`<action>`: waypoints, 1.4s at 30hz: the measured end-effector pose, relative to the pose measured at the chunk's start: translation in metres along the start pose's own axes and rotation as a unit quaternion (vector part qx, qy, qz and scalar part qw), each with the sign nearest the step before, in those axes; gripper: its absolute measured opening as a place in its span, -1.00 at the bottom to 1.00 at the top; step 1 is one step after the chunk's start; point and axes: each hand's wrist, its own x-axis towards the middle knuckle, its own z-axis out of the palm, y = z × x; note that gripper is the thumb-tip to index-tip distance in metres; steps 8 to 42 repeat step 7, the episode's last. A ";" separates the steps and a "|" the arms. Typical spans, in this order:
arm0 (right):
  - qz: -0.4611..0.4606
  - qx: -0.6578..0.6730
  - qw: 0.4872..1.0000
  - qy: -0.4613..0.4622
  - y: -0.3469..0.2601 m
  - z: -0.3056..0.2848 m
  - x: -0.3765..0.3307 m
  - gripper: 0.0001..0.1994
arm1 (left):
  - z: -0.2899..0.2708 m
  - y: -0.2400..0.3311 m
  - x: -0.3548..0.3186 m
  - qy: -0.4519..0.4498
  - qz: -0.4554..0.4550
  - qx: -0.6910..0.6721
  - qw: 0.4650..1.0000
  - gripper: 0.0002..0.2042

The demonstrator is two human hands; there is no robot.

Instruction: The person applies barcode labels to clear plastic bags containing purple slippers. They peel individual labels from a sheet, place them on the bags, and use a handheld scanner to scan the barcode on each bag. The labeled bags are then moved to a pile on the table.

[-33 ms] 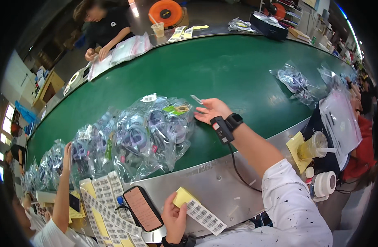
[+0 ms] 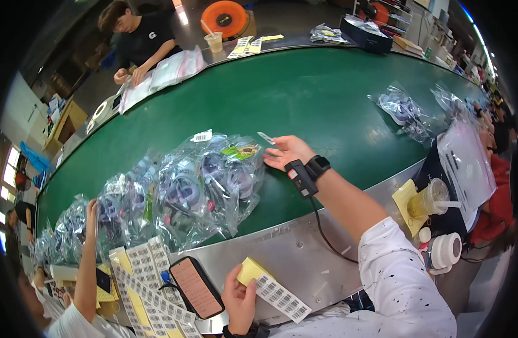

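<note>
My right hand (image 2: 288, 152) is over the green conveyor belt, pinching a small white barcode label (image 2: 266, 137) between thumb and fingers. Just left of it lies a heap of clear plastic bags (image 2: 183, 186) holding blue and purple shoes that look like clogs or sandals. One bag bears a barcode label (image 2: 202, 136), and a green tag shows on another. Close to me, my left hand (image 2: 239, 296) grips a folded strip of barcode labels (image 2: 279, 297) with yellow backing, over the metal edge. The label in my right hand does not touch the bags.
A phone (image 2: 197, 287) lies beside more label sheets (image 2: 146, 265). At left, a co-worker's hand (image 2: 91, 217) touches the bagged row. Across the belt, another person handles plastic bags (image 2: 174, 70). More bagged shoes (image 2: 403, 107) lie right, near a drink cup (image 2: 431, 197) and white bottle (image 2: 445, 250).
My right hand, still pinching the label, has shifted very slightly left toward the bags. My left hand keeps its place with the label strip.
</note>
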 end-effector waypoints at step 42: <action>0.001 0.113 0.993 -0.019 0.013 0.005 0.016 -0.58 | 0.004 -0.006 0.002 -0.006 0.000 -0.003 1.000 -0.52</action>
